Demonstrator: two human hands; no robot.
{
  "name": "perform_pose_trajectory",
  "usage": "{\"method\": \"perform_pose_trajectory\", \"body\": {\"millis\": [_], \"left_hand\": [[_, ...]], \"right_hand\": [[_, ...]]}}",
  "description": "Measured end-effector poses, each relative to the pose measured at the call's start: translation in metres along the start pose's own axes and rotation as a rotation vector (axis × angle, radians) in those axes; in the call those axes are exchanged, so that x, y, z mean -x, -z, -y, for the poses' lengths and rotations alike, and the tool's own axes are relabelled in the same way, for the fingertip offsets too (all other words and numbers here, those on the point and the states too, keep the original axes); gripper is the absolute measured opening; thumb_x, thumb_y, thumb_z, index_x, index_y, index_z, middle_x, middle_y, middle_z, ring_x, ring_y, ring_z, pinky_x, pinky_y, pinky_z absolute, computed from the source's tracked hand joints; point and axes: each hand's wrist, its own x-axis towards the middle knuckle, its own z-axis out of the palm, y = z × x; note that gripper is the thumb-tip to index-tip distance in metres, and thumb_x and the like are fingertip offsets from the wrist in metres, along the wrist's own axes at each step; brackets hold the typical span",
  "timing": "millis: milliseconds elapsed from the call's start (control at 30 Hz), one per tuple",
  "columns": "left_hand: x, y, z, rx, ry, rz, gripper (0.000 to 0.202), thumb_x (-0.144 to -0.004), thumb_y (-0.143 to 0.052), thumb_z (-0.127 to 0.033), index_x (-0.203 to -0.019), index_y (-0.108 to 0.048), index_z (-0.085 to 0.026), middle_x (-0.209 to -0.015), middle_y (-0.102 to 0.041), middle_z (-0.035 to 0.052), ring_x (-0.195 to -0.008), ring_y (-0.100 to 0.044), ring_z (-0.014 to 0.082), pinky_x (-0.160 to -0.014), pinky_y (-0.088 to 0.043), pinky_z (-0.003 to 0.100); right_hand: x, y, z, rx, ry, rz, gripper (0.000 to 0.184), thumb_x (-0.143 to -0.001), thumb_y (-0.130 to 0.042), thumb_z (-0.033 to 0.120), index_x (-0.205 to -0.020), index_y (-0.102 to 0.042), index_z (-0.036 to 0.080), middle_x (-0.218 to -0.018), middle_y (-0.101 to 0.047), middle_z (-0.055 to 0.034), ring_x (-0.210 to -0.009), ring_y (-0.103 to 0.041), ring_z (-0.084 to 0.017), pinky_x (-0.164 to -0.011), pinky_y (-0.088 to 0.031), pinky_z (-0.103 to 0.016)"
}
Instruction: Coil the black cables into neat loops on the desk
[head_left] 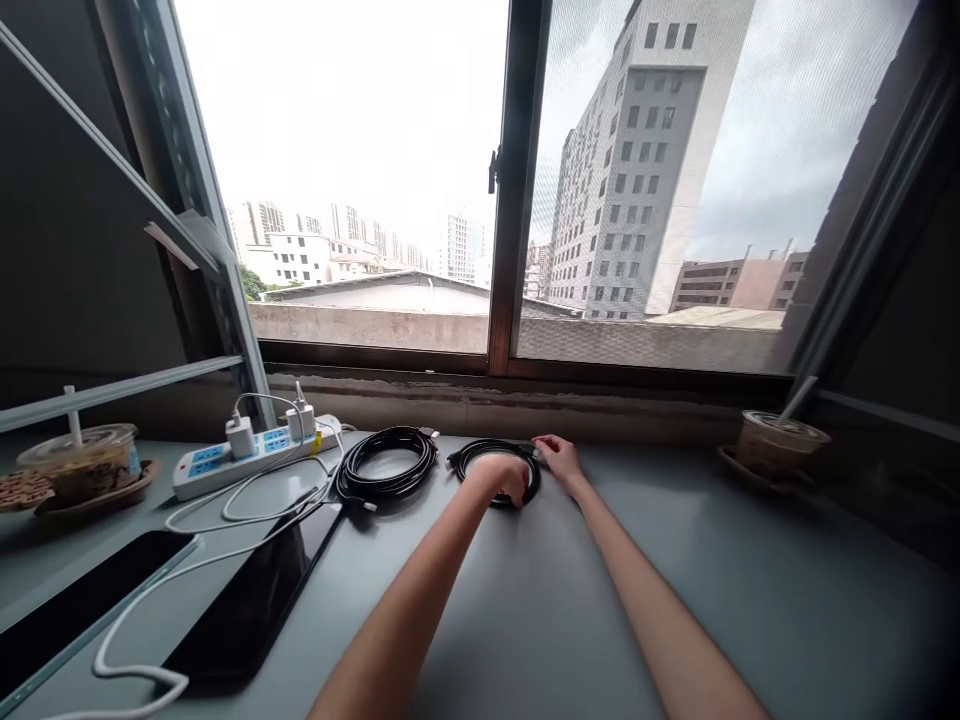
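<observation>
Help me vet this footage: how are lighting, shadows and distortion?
Head view throughout: sky through the left windowpane burnt white; pale sheen on the table; soft shadow before the left cable coil; window frame leaning outward at right, likely wide-angle distortion.

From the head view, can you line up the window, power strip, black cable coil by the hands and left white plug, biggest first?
Window
Power strip
Black cable coil
Left white plug
</observation>
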Motion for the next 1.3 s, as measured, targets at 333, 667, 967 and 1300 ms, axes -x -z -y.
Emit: {"method": "perform_pose_trajectory", "body": {"millis": [333, 667, 967, 1300], "left_hand": [[0.028, -0.041, 0.006, -0.037, -0.028, -0.382, 0.04, -0.071, -0.066, -0.021, -0.11, -0.057, -0.02, -0.115, -0.059, 0.0107, -0.105, -0.058, 0.0266, -0.087, -0.045, 0.032], [0.063, -0.039, 0.032, -0.043, 0.062, -0.852, 0.026, -0.088, -0.039, -0.027, -0.11, -0.051, -0.022, -0.112, -0.055, 0.007, -0.107, -0.052, 0.0222, -0.095, -0.034, 0.034], [0.058, -0.042, 0.091, -0.017, 0.453, -0.915, 0.034, -0.081, -0.043, -0.02, -0.112, -0.047, -0.006, -0.112, -0.053, 0.0226, -0.109, -0.047, 0.0342, -0.089, -0.036, 0.042], [0.049, -0.038, 0.092, 0.129, 0.582, -0.955, 0.038, -0.08, -0.046, -0.022, -0.114, -0.041, -0.005, -0.113, -0.054, 0.0198, -0.111, -0.048, 0.0316, -0.089, -0.037, 0.037]], "right_hand": [[0.029, -0.012, 0.012, 0.317, 0.148, -0.151, 0.026, -0.089, -0.052, 0.031, -0.11, -0.055, 0.015, -0.114, -0.055, -0.0083, -0.097, -0.056, -0.018, -0.082, -0.049, -0.038], [0.06, -0.001, 0.024, 0.446, 0.017, -0.148, 0.028, -0.089, -0.051, 0.033, -0.109, -0.055, 0.014, -0.107, -0.057, -0.0072, -0.091, -0.057, -0.017, -0.079, -0.05, -0.037], [0.074, 0.01, 0.032, 0.494, -0.057, -0.052, 0.027, -0.089, -0.051, 0.033, -0.107, -0.057, 0.015, -0.108, -0.059, -0.0071, -0.094, -0.058, -0.017, -0.083, -0.049, -0.039], [0.072, 0.011, 0.034, 0.509, -0.064, -0.003, 0.027, -0.089, -0.051, 0.033, -0.109, -0.057, 0.015, -0.109, -0.058, -0.0074, -0.094, -0.058, -0.017, -0.083, -0.049, -0.039]]}}
